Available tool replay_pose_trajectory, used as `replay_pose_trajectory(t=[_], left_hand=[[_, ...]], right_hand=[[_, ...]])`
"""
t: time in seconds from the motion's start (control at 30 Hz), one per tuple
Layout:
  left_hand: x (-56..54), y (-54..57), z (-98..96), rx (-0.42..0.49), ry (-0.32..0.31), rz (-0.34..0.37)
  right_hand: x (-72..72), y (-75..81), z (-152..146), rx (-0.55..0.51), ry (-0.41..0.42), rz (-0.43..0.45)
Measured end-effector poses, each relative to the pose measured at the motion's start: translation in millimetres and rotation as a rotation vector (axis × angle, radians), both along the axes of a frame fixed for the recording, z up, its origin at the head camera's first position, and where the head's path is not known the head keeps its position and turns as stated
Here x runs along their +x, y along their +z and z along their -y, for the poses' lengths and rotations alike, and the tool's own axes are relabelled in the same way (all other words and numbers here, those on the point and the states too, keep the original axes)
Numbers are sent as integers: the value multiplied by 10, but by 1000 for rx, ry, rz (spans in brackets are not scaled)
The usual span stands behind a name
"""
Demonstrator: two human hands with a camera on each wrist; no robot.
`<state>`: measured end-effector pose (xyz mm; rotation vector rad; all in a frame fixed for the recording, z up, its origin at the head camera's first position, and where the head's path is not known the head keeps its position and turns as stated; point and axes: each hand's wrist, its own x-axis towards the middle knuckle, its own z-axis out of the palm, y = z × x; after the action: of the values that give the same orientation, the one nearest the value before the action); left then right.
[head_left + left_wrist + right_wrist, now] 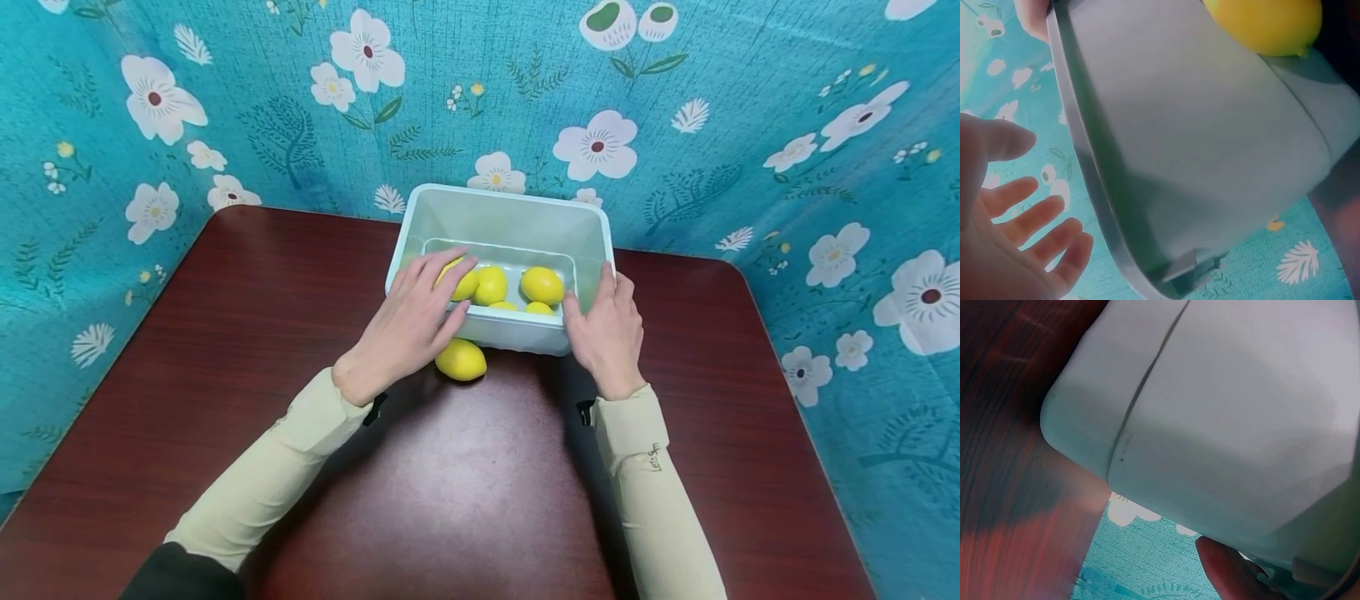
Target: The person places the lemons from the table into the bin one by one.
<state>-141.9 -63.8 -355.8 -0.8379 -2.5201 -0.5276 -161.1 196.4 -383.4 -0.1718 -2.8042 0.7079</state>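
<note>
A pale blue-green plastic bin [517,333] stands at the far side of the table with several yellow lemons [542,286] inside. My right hand [609,333] grips the bin's right end, and a finger [1225,569] shows against the outer wall in the right wrist view. Above the bin's front left part is my left hand [408,321], its fingers spread and loosely bent, holding nothing. The left wrist view has this hand [1029,231] apart from the bin's rim [1094,194]. Another lemon [461,361] lies on the table just in front of the bin, below the left hand.
The dark red-brown wooden table [495,483] has rounded far corners. Blue-green cloth [465,83] with white flowers hangs behind it and along both sides, close behind the bin.
</note>
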Motion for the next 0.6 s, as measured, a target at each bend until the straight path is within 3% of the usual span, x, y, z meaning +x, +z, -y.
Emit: replay_pose_trajectory(t=[0.3,0.6], left_hand=[[71,-39,76,24,5,1],[141,-98,86,34,-51,-49]], right_hand=[[1,2,-11,-6,3,-2],[-2,-5,-2,-6,1,-4]])
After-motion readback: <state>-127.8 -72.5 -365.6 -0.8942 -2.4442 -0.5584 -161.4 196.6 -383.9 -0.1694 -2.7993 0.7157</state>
